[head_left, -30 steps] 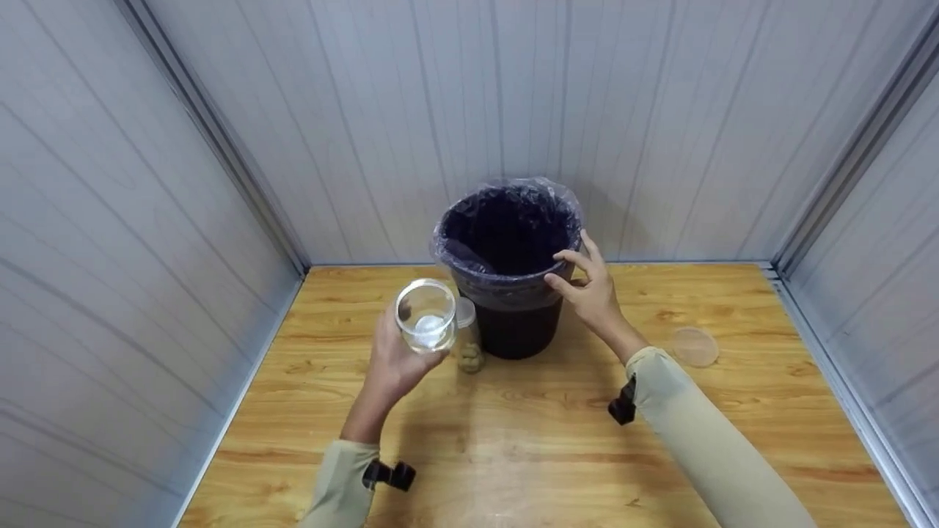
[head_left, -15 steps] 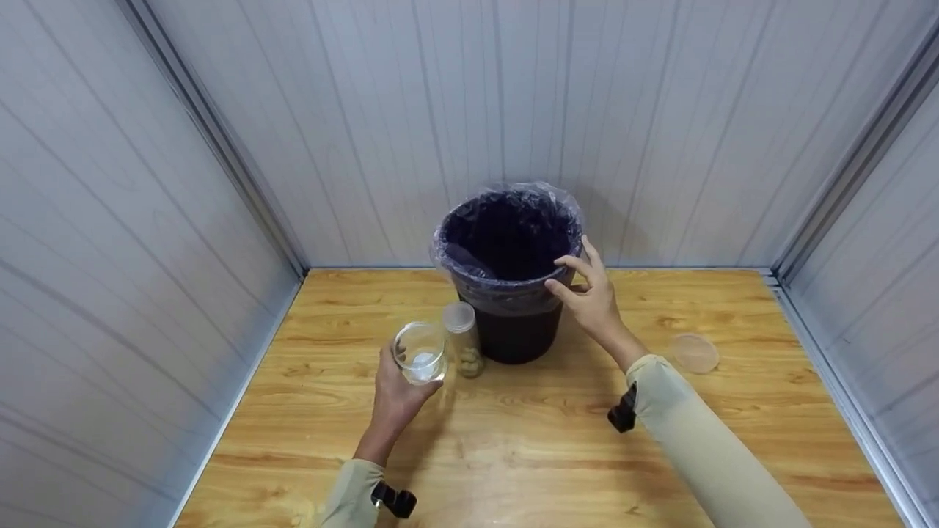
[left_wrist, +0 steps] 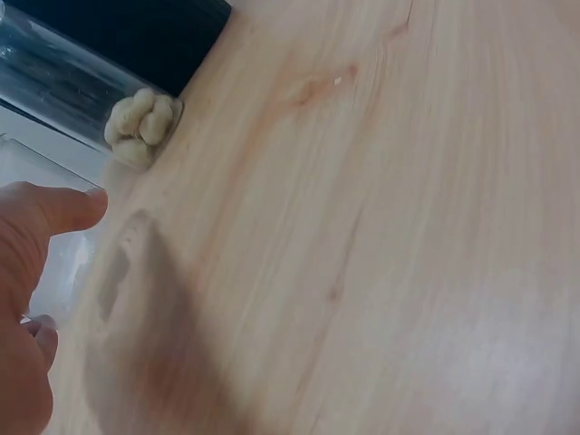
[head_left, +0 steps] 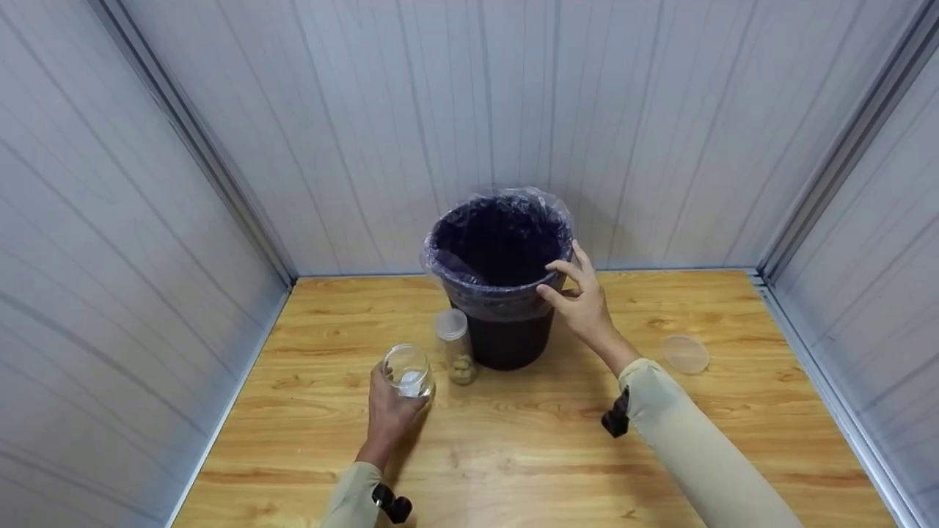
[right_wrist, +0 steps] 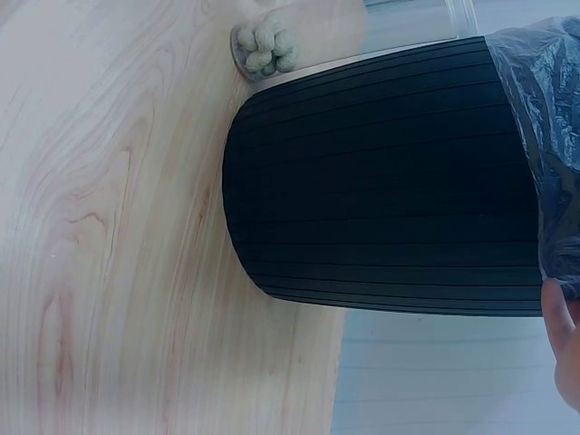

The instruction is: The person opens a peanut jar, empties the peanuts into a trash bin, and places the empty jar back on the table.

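Note:
My left hand (head_left: 392,407) grips a clear cup-like container (head_left: 408,370), open side up, with a pale patch at its bottom. In the left wrist view the container sits low over the wooden surface, thumb along its side. A black trash can (right_wrist: 381,190) lined with a thin clear plastic bag (head_left: 447,275) stands at the back. At its right front rim, my right hand (head_left: 587,304) pinches the edge, thumb outside and index finger over the top. Beside the can's left front stands a tall clear jar (head_left: 456,348) with a lid and several peanuts (left_wrist: 140,122) at its bottom.
A round translucent lid (head_left: 686,354) lies flat on the wooden tabletop (head_left: 513,455), right of the right forearm. Pale panel walls (head_left: 352,147) enclose the back and both sides, with the can close to the rear wall.
My left hand has lowered the clear container toward the tabletop, nearer to me, uncovering more of the peanut jar. The right hand keeps its place on the can's rim.

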### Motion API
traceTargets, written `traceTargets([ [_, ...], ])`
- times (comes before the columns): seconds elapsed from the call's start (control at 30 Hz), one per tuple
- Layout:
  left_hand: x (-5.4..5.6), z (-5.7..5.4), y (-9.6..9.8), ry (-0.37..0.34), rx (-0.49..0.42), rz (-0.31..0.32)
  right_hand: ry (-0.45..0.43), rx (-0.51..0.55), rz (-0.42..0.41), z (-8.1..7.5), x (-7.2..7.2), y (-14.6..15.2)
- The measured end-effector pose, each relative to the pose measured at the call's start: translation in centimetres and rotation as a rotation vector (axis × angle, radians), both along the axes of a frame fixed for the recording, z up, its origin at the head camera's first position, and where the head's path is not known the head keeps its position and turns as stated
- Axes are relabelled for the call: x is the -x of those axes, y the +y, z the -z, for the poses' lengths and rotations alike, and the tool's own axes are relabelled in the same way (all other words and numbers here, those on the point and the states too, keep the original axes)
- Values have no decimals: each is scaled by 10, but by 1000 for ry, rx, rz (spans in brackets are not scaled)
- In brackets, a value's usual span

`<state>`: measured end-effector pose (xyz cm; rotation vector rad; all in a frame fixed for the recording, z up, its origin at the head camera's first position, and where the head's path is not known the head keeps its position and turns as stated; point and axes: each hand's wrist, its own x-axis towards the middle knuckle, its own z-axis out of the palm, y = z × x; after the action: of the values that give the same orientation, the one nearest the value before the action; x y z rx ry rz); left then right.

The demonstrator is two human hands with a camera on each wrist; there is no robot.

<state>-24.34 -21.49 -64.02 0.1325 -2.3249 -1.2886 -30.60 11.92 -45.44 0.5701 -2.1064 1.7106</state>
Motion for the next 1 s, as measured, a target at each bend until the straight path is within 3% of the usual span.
traceTargets([
  [0.33, -5, 20, -2, -38, -46, 40, 6, 10, -3, 1, -2, 1],
  [0.63, -10, 18, -11, -69, 34, 105, -9, 2, -18, 0, -1, 2],
  [0.7, -15, 15, -12, -131, 95, 97, -6, -5, -9, 1, -1, 3],
  [0.83, -37, 7, -13, -342, 280, 39, 15, 18, 84, 11, -9, 4],
  [0.9, -50, 4, -11, -430, 357, 15, 28, 58, 162, 26, -12, 5],
  [1.0, -69, -1, -7, -479, 404, -13, 90, 82, 281, 57, -22, 8],
])
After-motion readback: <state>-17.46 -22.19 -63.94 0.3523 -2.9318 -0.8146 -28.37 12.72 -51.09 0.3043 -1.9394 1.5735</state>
